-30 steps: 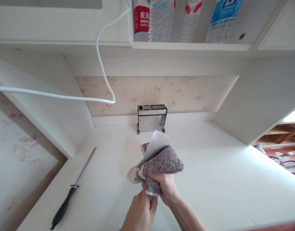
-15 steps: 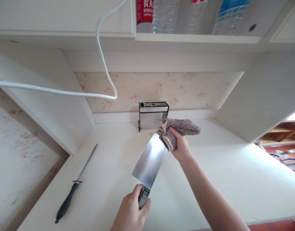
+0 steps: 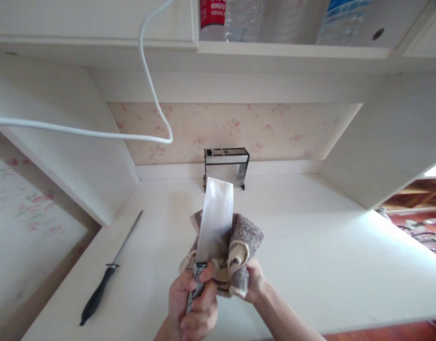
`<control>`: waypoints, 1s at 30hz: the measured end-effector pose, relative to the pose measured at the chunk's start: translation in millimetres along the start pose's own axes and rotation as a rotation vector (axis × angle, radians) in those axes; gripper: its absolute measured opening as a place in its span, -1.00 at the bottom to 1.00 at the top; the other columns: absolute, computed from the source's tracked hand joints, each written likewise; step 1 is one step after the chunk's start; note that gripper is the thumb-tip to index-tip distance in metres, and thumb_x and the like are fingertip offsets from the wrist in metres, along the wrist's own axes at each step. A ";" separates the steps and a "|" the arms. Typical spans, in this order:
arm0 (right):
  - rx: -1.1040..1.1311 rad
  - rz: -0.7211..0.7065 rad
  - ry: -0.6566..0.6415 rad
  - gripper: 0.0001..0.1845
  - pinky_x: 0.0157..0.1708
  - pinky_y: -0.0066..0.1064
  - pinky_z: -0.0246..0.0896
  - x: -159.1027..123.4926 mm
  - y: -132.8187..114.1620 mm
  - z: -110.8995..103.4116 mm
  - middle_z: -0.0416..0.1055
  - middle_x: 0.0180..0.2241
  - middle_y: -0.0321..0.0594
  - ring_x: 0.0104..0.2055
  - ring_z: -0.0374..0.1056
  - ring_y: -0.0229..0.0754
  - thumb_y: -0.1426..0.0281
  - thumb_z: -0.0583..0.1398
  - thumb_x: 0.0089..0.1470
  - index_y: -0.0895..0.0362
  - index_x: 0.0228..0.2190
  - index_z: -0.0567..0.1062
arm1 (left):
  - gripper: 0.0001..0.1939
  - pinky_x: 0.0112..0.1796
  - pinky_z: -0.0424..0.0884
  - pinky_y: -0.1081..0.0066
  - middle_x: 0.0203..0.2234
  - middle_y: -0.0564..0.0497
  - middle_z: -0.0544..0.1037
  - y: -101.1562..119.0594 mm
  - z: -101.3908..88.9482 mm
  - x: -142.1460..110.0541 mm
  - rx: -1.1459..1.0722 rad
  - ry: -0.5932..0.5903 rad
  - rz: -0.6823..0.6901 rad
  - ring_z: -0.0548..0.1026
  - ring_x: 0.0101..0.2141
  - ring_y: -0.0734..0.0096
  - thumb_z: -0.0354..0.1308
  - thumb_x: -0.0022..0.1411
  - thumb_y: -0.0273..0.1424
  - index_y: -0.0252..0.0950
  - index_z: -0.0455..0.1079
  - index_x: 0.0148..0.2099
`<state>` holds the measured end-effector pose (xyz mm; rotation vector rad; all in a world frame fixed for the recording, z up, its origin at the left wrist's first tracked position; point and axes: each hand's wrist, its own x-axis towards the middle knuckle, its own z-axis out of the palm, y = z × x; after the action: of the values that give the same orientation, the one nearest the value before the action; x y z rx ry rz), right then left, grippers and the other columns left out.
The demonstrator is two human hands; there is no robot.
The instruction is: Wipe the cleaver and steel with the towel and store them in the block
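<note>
My left hand [image 3: 194, 303] is closed around the handle of a cleaver [image 3: 216, 215], whose broad shiny blade points up and away from me. My right hand [image 3: 255, 284] grips a grey-and-cream cloth [image 3: 241, 246] that wraps round the lower part of the blade, close to the handle. Both hands are low in the middle of the view, above the white counter [image 3: 310, 246].
A black-handled sharpening steel [image 3: 109, 270] lies on the counter at the left. A metal knife block [image 3: 225, 166] stands against the back wall. A white cable [image 3: 97, 135] hangs across the upper left. Water bottles [image 3: 260, 19] stand on the shelf above.
My right hand has drawn the cloth back from the blade's tip to its base near the handle. The cleaver has turned more upright, and my left hand has shifted its grip.
</note>
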<state>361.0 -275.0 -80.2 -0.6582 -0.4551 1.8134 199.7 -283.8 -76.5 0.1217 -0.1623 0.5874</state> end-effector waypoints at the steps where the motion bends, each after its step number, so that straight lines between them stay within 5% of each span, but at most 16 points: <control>1: 0.005 0.024 -0.019 -0.71 -0.33 -0.25 0.39 -1.7 4.4 8.0 0.53 -0.55 -0.10 -0.39 0.49 -0.01 0.29 0.41 -0.39 0.21 -0.57 0.53 | -0.90 -0.93 -0.01 0.66 -0.77 0.25 0.21 -2.9 -5.3 1.6 0.012 0.021 -0.016 -0.17 -0.94 0.77 0.04 0.04 -0.35 -0.23 0.27 -0.35; 7: -0.110 -0.073 0.142 -0.74 -0.57 -0.39 0.32 0.1 1.7 34.5 0.52 -0.51 -0.15 -0.60 0.38 -0.19 0.44 0.41 -0.28 0.27 -0.45 0.54 | -0.86 -0.92 -0.06 0.63 -0.79 0.22 0.17 -11.0 -27.0 2.8 0.070 0.142 -0.061 -0.16 -0.92 0.73 0.07 0.03 -0.30 -0.27 0.28 -0.44; 15: -0.030 -0.080 0.233 -0.68 -0.39 -0.37 0.42 25.3 -33.3 6.9 0.56 -0.43 -0.14 -0.46 0.46 -0.16 0.46 0.43 -0.33 0.25 -0.42 0.52 | -0.87 -0.87 0.07 0.69 -0.78 0.20 0.23 -2.8 -30.4 -5.6 0.170 0.162 -0.176 -0.03 -0.88 0.73 0.06 0.03 -0.36 -0.23 0.13 -0.43; 19: -0.035 -0.082 0.168 -0.64 -0.41 -0.37 0.41 35.0 -44.2 8.3 0.56 -0.44 -0.17 -0.48 0.46 -0.17 0.47 0.44 -0.37 0.23 -0.41 0.51 | -0.96 -0.84 0.17 0.68 -0.74 0.18 0.24 -1.8 -21.1 2.2 0.084 0.059 -0.097 -0.04 -0.87 0.74 -0.04 0.11 -0.40 -0.24 0.18 -0.39; 25: -0.031 -0.014 -0.048 -0.65 -0.44 -0.38 0.39 25.9 -22.9 17.4 0.54 -0.48 -0.20 -0.49 0.44 -0.17 0.41 0.43 -0.34 0.22 -0.42 0.52 | -0.89 -0.84 0.18 0.67 -0.73 0.17 0.20 5.0 1.2 10.7 0.041 -0.104 0.026 -0.02 -0.86 0.74 -0.10 0.13 -0.42 -0.27 0.24 -0.31; 30: -0.024 -0.075 -0.014 -0.67 -0.40 -0.34 0.39 24.8 -28.2 0.8 0.54 -0.50 -0.22 -0.49 0.45 -0.16 0.39 0.42 -0.35 0.18 -0.45 0.50 | -0.95 -0.86 0.14 0.69 -0.75 0.18 0.19 14.3 5.2 1.8 0.050 -0.099 0.003 -0.04 -0.88 0.76 -0.07 0.09 -0.42 -0.26 0.19 -0.35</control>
<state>375.0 -242.4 -68.1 -0.6370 -0.5057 1.7454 192.5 -271.8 -70.1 0.1990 -0.2436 0.5891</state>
